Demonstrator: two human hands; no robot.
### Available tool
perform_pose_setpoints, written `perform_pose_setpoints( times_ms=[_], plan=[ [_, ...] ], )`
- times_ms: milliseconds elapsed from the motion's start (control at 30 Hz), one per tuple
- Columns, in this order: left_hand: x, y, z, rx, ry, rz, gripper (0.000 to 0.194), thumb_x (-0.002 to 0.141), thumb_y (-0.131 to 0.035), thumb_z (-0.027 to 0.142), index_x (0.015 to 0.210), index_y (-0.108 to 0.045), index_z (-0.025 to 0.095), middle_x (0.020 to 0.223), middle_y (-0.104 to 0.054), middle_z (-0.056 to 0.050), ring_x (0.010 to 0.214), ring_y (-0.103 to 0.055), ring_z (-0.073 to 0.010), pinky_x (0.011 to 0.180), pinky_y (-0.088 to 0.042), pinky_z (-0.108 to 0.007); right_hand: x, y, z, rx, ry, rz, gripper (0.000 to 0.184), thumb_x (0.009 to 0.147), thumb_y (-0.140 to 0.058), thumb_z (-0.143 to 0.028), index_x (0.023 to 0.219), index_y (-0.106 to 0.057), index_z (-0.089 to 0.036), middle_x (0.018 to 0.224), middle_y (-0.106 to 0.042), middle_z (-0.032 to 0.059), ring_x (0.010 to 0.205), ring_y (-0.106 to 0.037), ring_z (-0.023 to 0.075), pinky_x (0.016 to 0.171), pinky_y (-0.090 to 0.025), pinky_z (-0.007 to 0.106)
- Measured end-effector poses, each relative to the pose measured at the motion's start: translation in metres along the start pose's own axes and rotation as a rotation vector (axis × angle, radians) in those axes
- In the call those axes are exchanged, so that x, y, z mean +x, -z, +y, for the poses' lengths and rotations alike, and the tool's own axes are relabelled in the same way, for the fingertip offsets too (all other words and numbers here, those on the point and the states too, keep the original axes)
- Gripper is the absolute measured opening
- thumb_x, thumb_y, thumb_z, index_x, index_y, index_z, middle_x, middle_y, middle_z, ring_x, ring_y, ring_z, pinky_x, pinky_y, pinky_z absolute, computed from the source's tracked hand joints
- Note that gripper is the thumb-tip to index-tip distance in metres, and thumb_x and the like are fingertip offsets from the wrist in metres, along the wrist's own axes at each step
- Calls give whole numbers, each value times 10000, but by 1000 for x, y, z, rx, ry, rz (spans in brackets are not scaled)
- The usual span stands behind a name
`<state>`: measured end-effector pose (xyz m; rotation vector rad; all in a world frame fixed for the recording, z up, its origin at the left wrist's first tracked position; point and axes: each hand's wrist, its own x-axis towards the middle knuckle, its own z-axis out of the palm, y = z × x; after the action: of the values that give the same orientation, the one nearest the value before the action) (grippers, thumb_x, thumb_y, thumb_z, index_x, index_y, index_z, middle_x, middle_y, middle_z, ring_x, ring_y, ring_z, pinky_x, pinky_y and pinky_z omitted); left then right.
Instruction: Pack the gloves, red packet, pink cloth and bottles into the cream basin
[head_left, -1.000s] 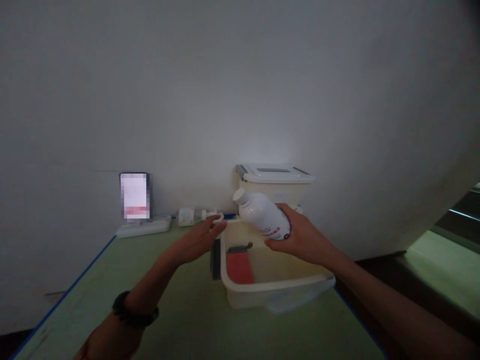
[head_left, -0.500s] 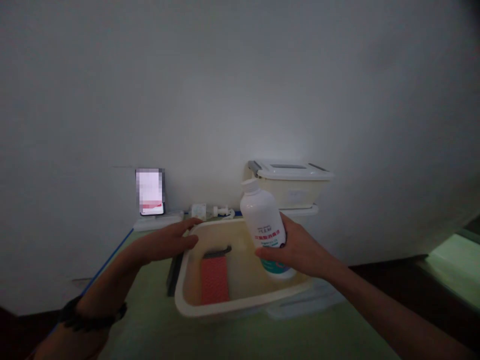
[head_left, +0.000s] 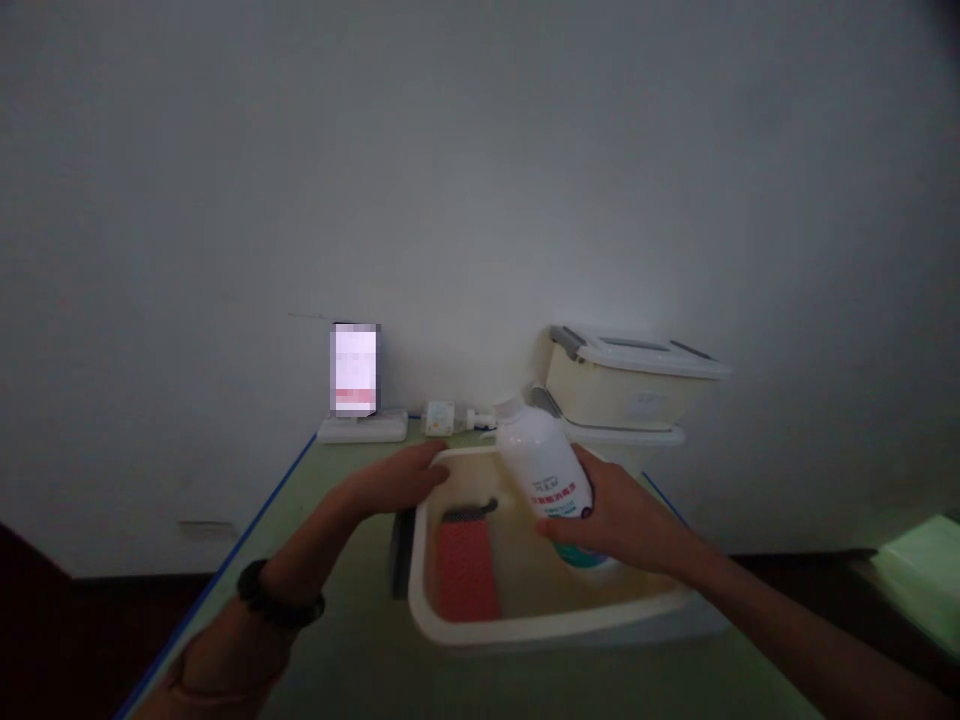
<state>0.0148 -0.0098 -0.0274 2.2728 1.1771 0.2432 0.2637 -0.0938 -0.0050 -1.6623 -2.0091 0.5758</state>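
Note:
My right hand (head_left: 626, 520) is wrapped round a white bottle (head_left: 544, 465) with a red and teal label, held nearly upright and tilted a little left over a cream plastic basin (head_left: 540, 627). My left hand (head_left: 397, 480) rests on the basin's far left rim, fingers curled over the edge. Inside the basin lies a red ridged pad (head_left: 468, 570) with a dark strip at its top. A black band sits on my left wrist.
The basin stands on a green table (head_left: 352, 650) with a blue edge against a white wall. At the back are a lit screen on a white base (head_left: 355, 372), a small bottle lying down (head_left: 450, 417) and a lidded cream box (head_left: 630, 375). A dark slab (head_left: 400, 540) lies left of the basin.
The bottle has gone from tipped over to nearly upright and sunk lower over the basin. My left hand has stayed on the rim while the view shifted left.

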Motion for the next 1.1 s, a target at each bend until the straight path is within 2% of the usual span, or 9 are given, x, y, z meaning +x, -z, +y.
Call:
perform_pose_setpoints(
  times_ms=[167, 267, 400, 467, 533, 667, 767, 867, 1100],
  plan=[
    [18, -33, 27, -80, -89, 87, 339, 852, -298, 292, 1035, -527, 121, 1037, -638, -125, 925, -596, -213, 802, -461, -315, -12, 18, 29, -126, -76, 41, 583, 621, -703, -362, 1122, -492, -154, 984, -654, 99, 831, -615, 244, 708, -468, 368],
    [25, -37, 37, -98, -141, 126, 347, 848, -311, 292, 1003, -563, 110, 994, -648, -125, 906, -597, -215, 806, -453, -319, -15, 28, 35, -107, -164, 66, 558, 634, -687, -363, 1106, -485, -146, 970, -662, 106, 825, -624, 247, 701, -480, 368],
    [18, -14, 38, -96, -185, 148, 371, 834, -352, 329, 1003, -602, 112, 1002, -661, -115, 907, -601, -225, 808, -448, -325, -17, 33, 19, -61, -181, 101, 499, 634, -694, -388, 1026, -499, -149, 947, -666, 104, 812, -628, 245, 679, -491, 364],
    [6, 3, 32, -75, -145, 175, 398, 840, -359, 374, 1010, -609, 117, 981, -671, -108, 881, -612, -237, 783, -456, -335, -16, 32, 4, -46, -137, 112, 515, 616, -716, -407, 1014, -506, -156, 938, -665, 91, 801, -628, 237, 674, -492, 360],
    [-6, 20, 21, -92, -87, 161, 421, 841, -364, 422, 1023, -609, 131, 967, -680, -94, 865, -622, -238, 758, -468, -320, -12, 29, -12, -49, -70, 105, 530, 599, -731, -431, 1006, -519, -166, 933, -663, 77, 802, -624, 234, 681, -490, 364],
    [-22, 41, -10, -121, -19, 132, 447, 827, -396, 487, 1066, -576, 155, 1083, -655, -89, 984, -595, -254, 831, -460, -312, 7, 16, -32, 5, 47, 53, 595, 589, -734, -490, 1050, -517, -182, 968, -658, 73, 807, -622, 224, 676, -493, 358],
    [-26, 46, -27, -88, 12, -7, 413, 833, -374, 455, 1061, -557, 164, 1069, -654, -89, 981, -598, -248, 838, -467, -312, 23, 3, -34, 23, 99, -5, 658, 574, -724, -545, 1072, -510, -173, 972, -657, 87, 797, -623, 226, 666, -495, 359],
    [-28, 46, -29, 10, 56, -84, 397, 802, -387, 382, 1068, -542, 132, 1079, -645, -120, 995, -591, -261, 865, -459, -341, 33, -9, -32, 1, 121, -46, 681, 568, -721, -544, 1089, -504, -163, 979, -658, 95, 806, -623, 234, 664, -493, 360],
    [-23, 37, -18, 189, 15, -86, 435, 761, -395, 234, 1174, -496, 141, 1168, -617, -127, 1039, -569, -260, 904, -429, -381, 44, -21, -27, -215, 213, -216, 681, 562, -712, -487, 1120, -515, -151, 1009, -659, 120, 837, -626, 264, 671, -482, 356]
  ],
)
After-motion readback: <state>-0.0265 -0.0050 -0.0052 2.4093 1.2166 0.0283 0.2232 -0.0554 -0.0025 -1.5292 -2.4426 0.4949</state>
